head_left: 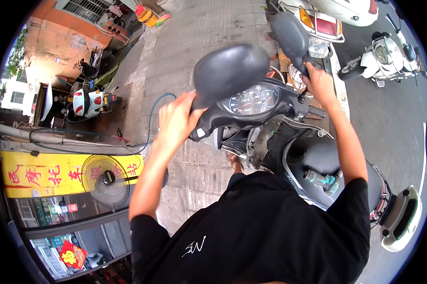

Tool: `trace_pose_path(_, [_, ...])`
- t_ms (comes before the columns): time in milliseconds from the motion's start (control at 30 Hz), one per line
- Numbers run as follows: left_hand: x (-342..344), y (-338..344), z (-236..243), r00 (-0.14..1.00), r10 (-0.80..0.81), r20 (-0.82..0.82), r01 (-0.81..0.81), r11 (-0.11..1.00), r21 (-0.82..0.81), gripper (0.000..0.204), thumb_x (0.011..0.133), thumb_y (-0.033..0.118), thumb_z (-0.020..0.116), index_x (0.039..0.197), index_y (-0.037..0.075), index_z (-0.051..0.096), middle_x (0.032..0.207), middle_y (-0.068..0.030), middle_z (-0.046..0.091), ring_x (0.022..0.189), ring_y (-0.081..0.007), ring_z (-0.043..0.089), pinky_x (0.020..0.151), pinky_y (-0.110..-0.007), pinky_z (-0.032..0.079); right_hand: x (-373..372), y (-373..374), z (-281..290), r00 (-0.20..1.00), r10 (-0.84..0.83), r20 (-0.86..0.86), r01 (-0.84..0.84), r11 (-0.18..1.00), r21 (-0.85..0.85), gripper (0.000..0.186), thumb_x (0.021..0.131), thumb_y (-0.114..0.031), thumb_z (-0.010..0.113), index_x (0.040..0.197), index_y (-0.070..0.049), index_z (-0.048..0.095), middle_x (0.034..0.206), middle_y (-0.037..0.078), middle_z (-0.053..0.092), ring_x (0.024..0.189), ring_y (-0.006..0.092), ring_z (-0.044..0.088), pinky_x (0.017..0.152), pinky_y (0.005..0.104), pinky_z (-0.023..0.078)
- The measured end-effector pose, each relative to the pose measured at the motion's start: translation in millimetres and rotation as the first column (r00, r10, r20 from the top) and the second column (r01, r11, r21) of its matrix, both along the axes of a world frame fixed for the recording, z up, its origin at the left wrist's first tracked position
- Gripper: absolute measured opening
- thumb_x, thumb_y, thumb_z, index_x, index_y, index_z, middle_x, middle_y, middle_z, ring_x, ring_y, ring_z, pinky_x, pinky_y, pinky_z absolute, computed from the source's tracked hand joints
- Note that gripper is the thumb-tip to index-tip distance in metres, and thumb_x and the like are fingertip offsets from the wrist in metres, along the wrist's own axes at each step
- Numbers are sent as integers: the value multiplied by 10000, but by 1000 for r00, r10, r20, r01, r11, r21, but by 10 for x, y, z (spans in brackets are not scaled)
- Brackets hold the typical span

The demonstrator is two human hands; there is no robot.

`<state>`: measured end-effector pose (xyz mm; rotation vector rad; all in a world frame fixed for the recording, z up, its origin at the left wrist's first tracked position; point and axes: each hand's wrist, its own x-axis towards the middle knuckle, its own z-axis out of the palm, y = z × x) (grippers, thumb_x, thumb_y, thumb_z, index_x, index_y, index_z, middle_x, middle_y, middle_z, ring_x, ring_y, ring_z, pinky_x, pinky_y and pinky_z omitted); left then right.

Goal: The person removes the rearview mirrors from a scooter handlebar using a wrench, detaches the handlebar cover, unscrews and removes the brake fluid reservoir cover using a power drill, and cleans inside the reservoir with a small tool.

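Observation:
A scooter stands in front of me, its gauge cluster [253,100] facing up between the handlebar ends. My left hand [175,118] is closed at the lower edge of the black left mirror [231,71], near its stem; the fingertips are partly hidden behind the housing. On the other side, my right hand [319,85] grips the stem of the black right mirror [290,37]. Below the handlebar the scooter's front body appears opened up, with loose-edged panels [282,139]. A teal and grey cordless power tool [324,180] lies on the dark seat [322,154].
Parked scooters stand ahead, including a white one [324,19], and another is on the road [383,59] at right. At left are a blue hose [151,116], a standing fan [105,180], a yellow sign [43,173] and a white-and-teal scooter [88,103]. A bare foot [235,162] shows on the paving.

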<state>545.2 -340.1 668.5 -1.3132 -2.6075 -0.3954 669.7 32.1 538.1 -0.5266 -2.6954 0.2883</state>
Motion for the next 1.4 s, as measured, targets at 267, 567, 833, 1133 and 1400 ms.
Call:
trace_pose_path(267, [-673, 116, 121, 429, 279, 859, -18, 954, -301, 450, 817, 486, 703, 911, 47, 689, 661, -23, 636, 482, -76, 503, 411, -257, 388, 224, 466, -701, 879, -413, -241, -437, -492, -753, 101, 935, -153, 576, 971, -59, 563, 902, 57, 654, 613, 54, 567, 536, 219, 473])
trace_pose_path(567, [-75, -382, -343, 131, -628, 767, -810, 378, 448, 212, 931, 101, 576, 1131, 42, 538, 1149, -121, 623, 843, -154, 653, 895, -403, 550, 375, -246, -576, 703, -363, -612, -519, 328, -789, 208, 961, -89, 541, 1159, -29, 523, 1201, 127, 592, 1024, 203, 605, 893, 336, 494])
trace_pose_path(833, [-150, -373, -658, 697, -360, 620, -431, 481, 763, 250, 876, 43, 640, 1087, 42, 506, 1066, -138, 622, 546, -99, 554, 547, -264, 526, 302, -97, -67, 958, 106, -268, -96, 994, 52, 351, 731, -111, 699, 1056, -38, 590, 1008, 142, 631, 930, 349, 613, 786, 440, 505])
trace_pose_path(1133, [-555, -552, -334, 274, -372, 887, -298, 844, 446, 328, 804, 82, 709, 1099, 32, 575, 1007, -86, 622, 594, -111, 555, 575, -252, 475, -139, 573, -198, 996, 86, 18, 11, 86, -996, 195, 842, -194, 602, 926, -18, 607, 716, 68, 669, 412, 74, 497, 374, 230, 403])
trace_pose_path(1400, [58, -71, -455, 976, 106, -191, -7, 889, 458, 150, 792, 96, 678, 911, 43, 603, 890, -88, 602, 707, -297, 617, 632, -378, 505, 392, -43, -535, 705, -577, -414, -676, -367, -639, 230, 920, 2, 516, 1149, 8, 517, 1197, 180, 616, 944, 201, 675, 841, 332, 578])
